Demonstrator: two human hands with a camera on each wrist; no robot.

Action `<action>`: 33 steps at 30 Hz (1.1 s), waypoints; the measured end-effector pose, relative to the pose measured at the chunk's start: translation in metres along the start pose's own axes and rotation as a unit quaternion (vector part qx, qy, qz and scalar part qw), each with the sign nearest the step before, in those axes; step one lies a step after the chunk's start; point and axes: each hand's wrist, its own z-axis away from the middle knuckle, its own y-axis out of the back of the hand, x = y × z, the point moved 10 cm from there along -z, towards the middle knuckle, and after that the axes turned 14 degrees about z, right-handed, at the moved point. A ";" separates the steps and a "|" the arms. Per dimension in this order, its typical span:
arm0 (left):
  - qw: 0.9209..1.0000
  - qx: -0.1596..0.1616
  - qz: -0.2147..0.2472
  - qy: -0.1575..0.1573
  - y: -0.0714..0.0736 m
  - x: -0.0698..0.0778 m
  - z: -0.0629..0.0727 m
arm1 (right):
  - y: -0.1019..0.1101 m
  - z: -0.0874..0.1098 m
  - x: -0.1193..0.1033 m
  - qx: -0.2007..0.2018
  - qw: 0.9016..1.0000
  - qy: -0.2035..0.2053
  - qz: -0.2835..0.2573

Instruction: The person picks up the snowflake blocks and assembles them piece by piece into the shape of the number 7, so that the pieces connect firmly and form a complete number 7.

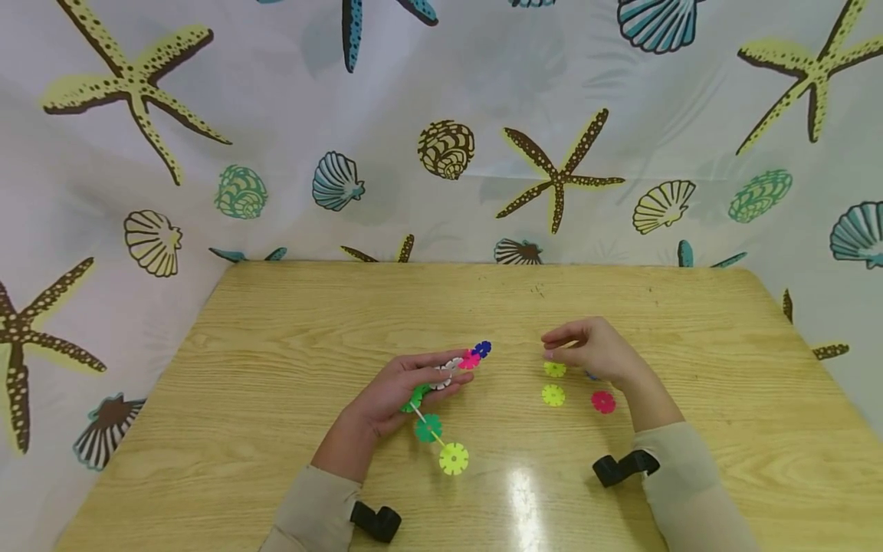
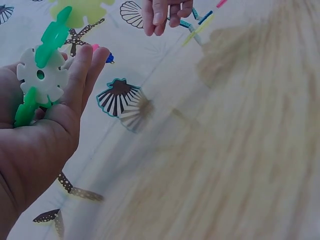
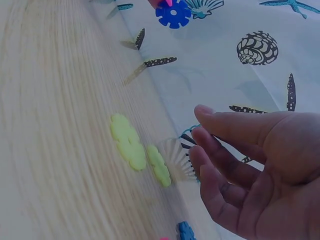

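My left hand [image 1: 396,391] holds a chain of interlocking snowflake discs [image 1: 429,428], its thumb lying over the white part. The chain runs from a blue disc [image 1: 482,349] beyond the fingertips, through pink, white and green, to a yellow disc [image 1: 454,458] at the near end. In the left wrist view a white disc [image 2: 47,82] with green ones slotted into it lies against the palm. My right hand [image 1: 599,354] is above the loose discs, fingers loosely bent and holding nothing. Below it are two yellow discs [image 3: 128,142], a pink disc [image 1: 603,402] and a partly hidden blue disc [image 3: 186,231].
A wooden table [image 1: 310,307] carries the discs. Behind it and at its sides hangs a white cloth [image 1: 386,100] printed with starfish and shells. Black wrist mounts [image 1: 375,522] sit on both sleeves.
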 end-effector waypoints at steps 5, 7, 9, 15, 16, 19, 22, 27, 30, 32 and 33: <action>1.000 0.006 0.002 0.002 0.001 -0.001 -0.001 | 0.001 0.000 0.010 -0.009 1.000 -0.018 0.011; 1.000 0.005 0.002 -0.001 0.001 0.000 0.000 | 0.001 -0.001 0.014 -0.011 0.999 -0.030 0.019; 1.000 0.002 0.000 -0.005 0.001 0.001 0.000 | 0.000 -0.001 0.017 -0.013 0.999 -0.041 0.027; 1.000 -0.004 -0.007 -0.007 -0.002 0.003 0.000 | -0.003 -0.001 0.021 -0.019 0.997 -0.056 0.049; 1.000 -0.005 -0.009 -0.007 -0.002 0.003 0.001 | -0.004 -0.001 0.021 -0.020 0.997 -0.052 0.052; 1.000 -0.004 -0.015 -0.006 -0.002 0.002 0.001 | -0.005 -0.001 0.024 -0.019 0.997 -0.054 0.050; 1.000 0.000 -0.014 -0.005 0.000 0.002 0.000 | -0.006 -0.001 0.025 -0.020 0.997 -0.048 0.056; 1.000 -0.002 -0.017 -0.006 0.001 0.002 0.001 | -0.007 -0.003 0.026 -0.018 0.996 -0.046 0.069; 1.000 -0.005 -0.019 -0.008 0.000 0.003 0.001 | -0.007 -0.004 0.026 -0.011 0.996 -0.046 0.080; 1.000 -0.008 -0.018 -0.008 -0.001 0.004 0.002 | -0.006 -0.005 0.025 -0.008 0.995 -0.046 0.087; 1.000 -0.008 -0.018 -0.009 -0.001 0.005 0.002 | -0.006 -0.005 0.025 -0.007 0.995 -0.044 0.093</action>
